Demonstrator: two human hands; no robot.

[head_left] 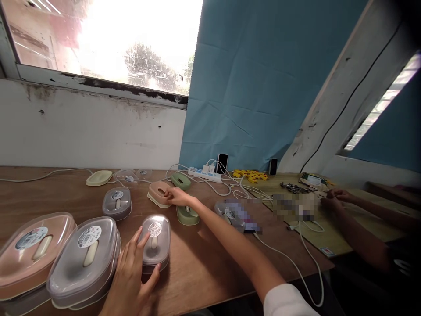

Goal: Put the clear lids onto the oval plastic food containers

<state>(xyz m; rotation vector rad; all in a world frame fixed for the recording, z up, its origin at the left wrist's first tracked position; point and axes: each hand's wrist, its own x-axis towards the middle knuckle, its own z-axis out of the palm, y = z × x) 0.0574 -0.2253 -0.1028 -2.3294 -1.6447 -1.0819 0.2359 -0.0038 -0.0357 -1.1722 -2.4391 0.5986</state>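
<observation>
My left hand (131, 274) rests flat against a small grey lidded container (155, 240) near the table's front edge, fingers spread. My right hand (177, 196) reaches forward and grips the edge of a pink container (157, 193) farther back. A green container (187, 215) lies just right of that hand. Two larger lidded containers, one grey (83, 259) and one pink (33, 252), stand at the left front. Another small grey container (117, 202) stands behind them.
The wooden table (204, 259) also carries a pale green lid (98, 177), a white power strip (204, 174) with cables, two phones and yellow parts. Another person's hands (332, 199) work at the right over a green mat.
</observation>
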